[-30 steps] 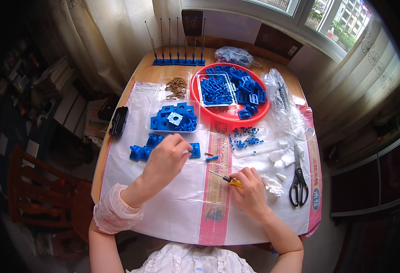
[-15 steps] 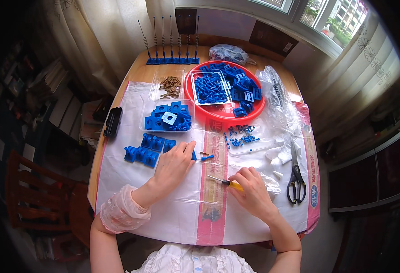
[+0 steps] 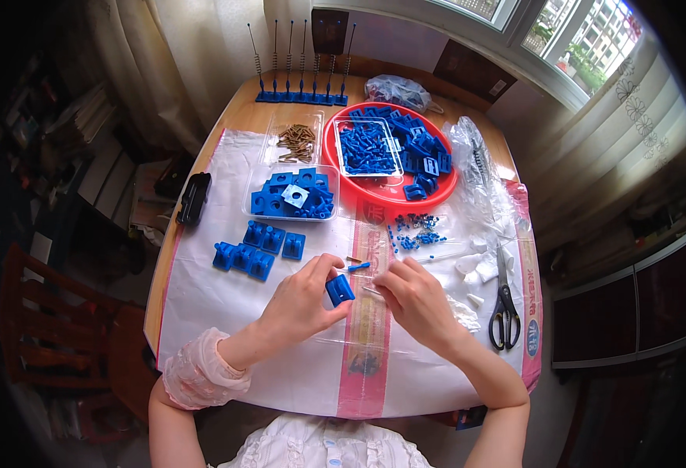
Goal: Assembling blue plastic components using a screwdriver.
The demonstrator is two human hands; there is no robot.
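Six seemingly finished blue plastic blocks (image 3: 243,257) are sitting at ten o'clock, left hand (image 3: 300,303) pinching seventh block (image 3: 339,291), right hand (image 3: 419,300) gripping metal-shafted tool (image 3: 372,291), square blue plates (image 3: 294,195) remaining.

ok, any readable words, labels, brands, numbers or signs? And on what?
Table cover, right edge: printed characters, blue oval mark; wording withheld.
Table cover, pink middle band: faded print, too blurred to read.
Brown panel, back: pale label, too small to read.
Blue part in the left hand: no text visible.

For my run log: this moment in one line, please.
left hand: holds blue block | right hand: holds thin metal-tipped tool | nearby: blue pin
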